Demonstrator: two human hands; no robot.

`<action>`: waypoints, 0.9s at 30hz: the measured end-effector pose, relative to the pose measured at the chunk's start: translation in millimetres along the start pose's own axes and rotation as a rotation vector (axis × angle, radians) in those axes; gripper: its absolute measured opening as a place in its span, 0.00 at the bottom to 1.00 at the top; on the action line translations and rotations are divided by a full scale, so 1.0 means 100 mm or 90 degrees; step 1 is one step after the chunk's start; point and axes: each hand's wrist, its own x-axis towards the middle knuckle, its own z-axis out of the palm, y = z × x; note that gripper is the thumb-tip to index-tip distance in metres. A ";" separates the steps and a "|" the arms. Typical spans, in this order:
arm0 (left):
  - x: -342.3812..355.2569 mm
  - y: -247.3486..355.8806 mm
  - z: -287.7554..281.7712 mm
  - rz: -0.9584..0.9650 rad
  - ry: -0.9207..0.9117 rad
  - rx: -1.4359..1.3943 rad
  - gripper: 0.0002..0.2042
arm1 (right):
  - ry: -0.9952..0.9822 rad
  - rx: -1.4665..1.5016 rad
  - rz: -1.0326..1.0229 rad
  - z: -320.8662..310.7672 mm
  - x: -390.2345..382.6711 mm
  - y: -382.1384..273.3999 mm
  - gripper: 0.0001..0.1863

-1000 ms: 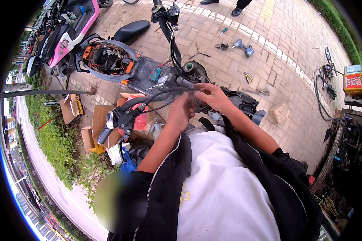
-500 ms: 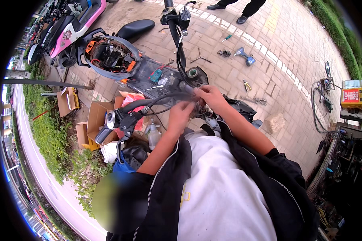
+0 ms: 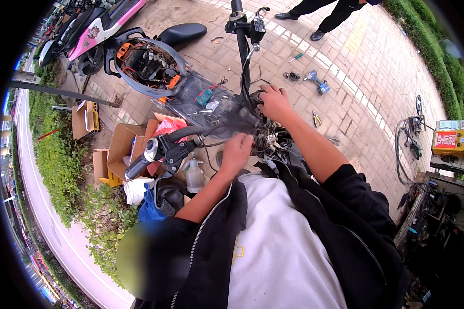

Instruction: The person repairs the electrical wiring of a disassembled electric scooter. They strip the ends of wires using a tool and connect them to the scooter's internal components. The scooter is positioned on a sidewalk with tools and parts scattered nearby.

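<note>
Over the stripped front of a scooter, the person's two bare hands are working in the tangle at the steering column. Their left hand is curled nearly closed, knuckles up, its grip pressed into the wire bundle just below the handlebar; whether the fingers actually pinch a wire I cannot tell, since they are tucked under the hand. Their right hand sits a little farther forward, fingers bent and spread narrowly over a dark round part at the base of the steering stem, touching it from above rather than wrapped fully around it. The left handlebar grip juts out toward the cardboard boxes, with a small clear bottle just beside the left forearm. Ahead of the hands lies a clear plastic panel carrying small tools, and beyond it an opened headlight housing with orange fittings showing inside. On the brick paving to the right lie a blue cordless drill, a screwdriver and pliers, well apart from both hands. Another person's dark shoes stand at the top edge, and a pink scooter is parked at upper left.
</note>
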 end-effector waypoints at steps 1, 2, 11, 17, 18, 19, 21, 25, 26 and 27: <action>0.00 0.03 -0.01 -0.009 -0.003 0.000 0.12 | 0.039 0.117 0.038 -0.01 -0.03 0.02 0.19; -0.01 0.05 -0.01 -0.043 -0.018 -0.033 0.11 | 0.080 0.234 0.076 -0.02 -0.06 0.06 0.18; -0.15 0.03 0.03 -0.144 -0.075 -0.211 0.19 | -0.070 1.317 0.447 -0.70 -1.06 -0.42 0.23; -0.22 0.16 0.17 0.028 -0.060 -0.101 0.16 | 0.021 1.461 0.449 -0.52 -1.34 -0.52 0.22; -0.20 0.15 0.22 0.078 -0.082 -0.070 0.16 | 0.046 1.478 0.474 -0.46 -1.34 -0.53 0.21; -0.19 0.15 0.27 0.127 -0.103 -0.041 0.16 | 0.037 1.488 0.456 -0.42 -1.34 -0.54 0.19; -0.21 0.17 0.35 0.164 -0.074 0.066 0.17 | 0.026 1.497 0.490 -0.32 -1.36 -0.58 0.19; -0.24 0.24 0.40 0.229 -0.026 0.192 0.18 | 0.060 1.423 0.520 -0.45 -1.38 -0.78 0.17; -0.24 0.23 0.40 0.238 -0.026 0.179 0.18 | 0.078 1.392 0.530 -0.43 -1.39 -0.76 0.17; -0.23 0.23 0.38 0.215 -0.030 0.170 0.18 | 0.047 1.400 0.494 -0.46 -1.42 -0.75 0.17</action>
